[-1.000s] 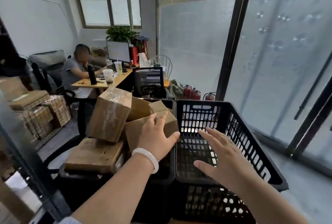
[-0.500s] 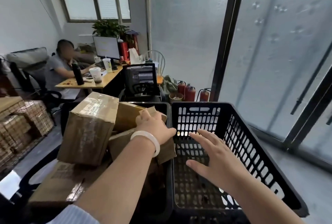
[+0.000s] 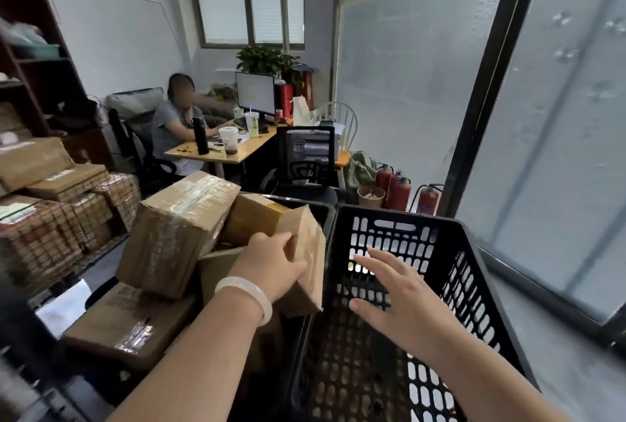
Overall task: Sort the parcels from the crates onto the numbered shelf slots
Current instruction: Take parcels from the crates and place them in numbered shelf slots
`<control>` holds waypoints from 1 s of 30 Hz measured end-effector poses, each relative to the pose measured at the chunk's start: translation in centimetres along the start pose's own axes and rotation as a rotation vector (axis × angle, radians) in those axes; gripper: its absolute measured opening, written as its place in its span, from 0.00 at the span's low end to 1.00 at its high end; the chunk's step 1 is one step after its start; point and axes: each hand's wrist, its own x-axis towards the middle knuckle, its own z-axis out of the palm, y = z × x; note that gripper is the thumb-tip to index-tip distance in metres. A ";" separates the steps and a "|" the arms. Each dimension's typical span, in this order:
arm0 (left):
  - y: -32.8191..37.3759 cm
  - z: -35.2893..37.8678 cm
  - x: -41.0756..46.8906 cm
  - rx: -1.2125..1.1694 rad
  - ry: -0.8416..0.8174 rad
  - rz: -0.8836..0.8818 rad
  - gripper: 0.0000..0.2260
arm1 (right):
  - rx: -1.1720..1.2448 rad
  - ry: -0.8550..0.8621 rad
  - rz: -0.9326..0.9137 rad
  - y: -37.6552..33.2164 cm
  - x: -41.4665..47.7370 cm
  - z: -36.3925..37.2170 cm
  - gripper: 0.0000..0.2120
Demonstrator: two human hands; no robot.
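- The left hand (image 3: 271, 269) now grips the small parcel (image 3: 310, 252), lifted higher and tilted.
- The right hand (image 3: 399, 296) stays spread, holding nothing, over the black crate (image 3: 393, 215).

Small office: desk (image 3: 233, 154), monitor (image 3: 254, 93), stacked cartons (image 3: 50, 204).

The crate (image 3: 389, 213) is black, its walls and floor pierced by a regular grid of slots. At its nine o'clock the small parcel (image 3: 306, 252) is plain tan cardboard. The large parcel (image 3: 176, 228), at ten o'clock, is the same tan under glossy clear tape (faint print shows through, too blurred to read). At eight o'clock of the small parcel, a milky white bangle (image 3: 250, 296). At twelve o'clock of the crate, red fire extinguishers (image 3: 399, 189). At eleven, a pale wood desk (image 3: 247, 150), a black flask (image 3: 201, 135) and a dark green plant (image 3: 267, 60).
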 end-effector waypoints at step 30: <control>9.8 9.0 -9.4 -1.299 -0.196 0.044 0.27 | 0.758 -0.024 -0.053 4.9 -6.4 -3.8 0.43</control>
